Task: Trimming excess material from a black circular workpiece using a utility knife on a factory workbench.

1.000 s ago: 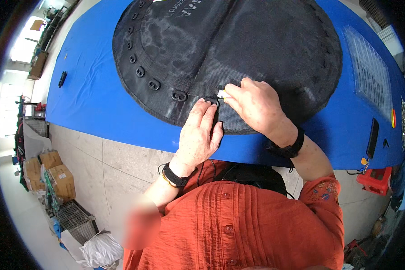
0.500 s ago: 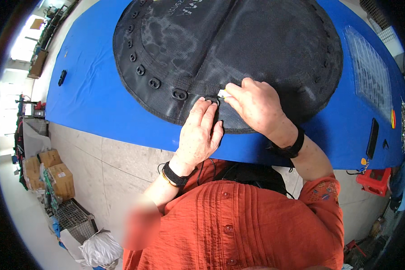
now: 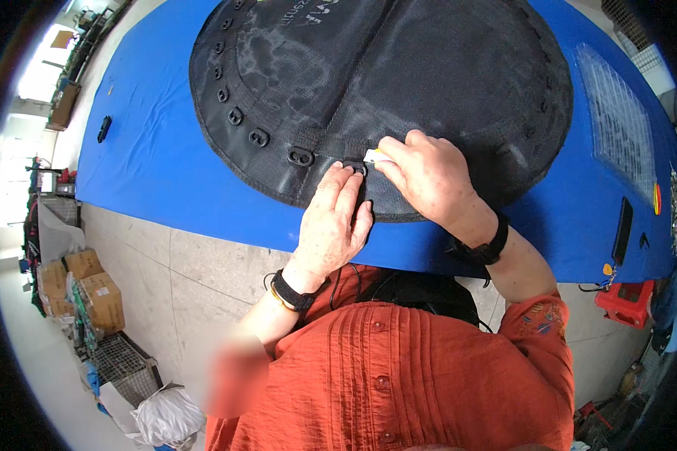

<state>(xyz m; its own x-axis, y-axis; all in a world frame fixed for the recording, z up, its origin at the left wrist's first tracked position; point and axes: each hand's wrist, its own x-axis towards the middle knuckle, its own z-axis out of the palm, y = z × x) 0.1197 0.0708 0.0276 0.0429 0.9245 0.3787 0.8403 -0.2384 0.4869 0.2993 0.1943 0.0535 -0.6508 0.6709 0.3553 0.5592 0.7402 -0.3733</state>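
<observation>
A large round black mesh mat lies on a blue-covered table, with several black plastic eyelets along its left edge. At the near edge, my left hand rests with fingers stretched out, its fingertips on a black eyelet and its thumb apart. My right hand is closed around a small white-and-yellow tool, whose visible end is at the mat just beside the left fingertips. My right fingers hide most of this tool, so its kind does not show.
To the right lie a clear plastic sheet, a black strip and a red-and-yellow item. A small black object sits at the table's left. On the floor are cardboard boxes, a wire crate and a red stool.
My right hand has turned the white-and-yellow tool very slightly, so more of its white part shows. The left hand stays in place.
</observation>
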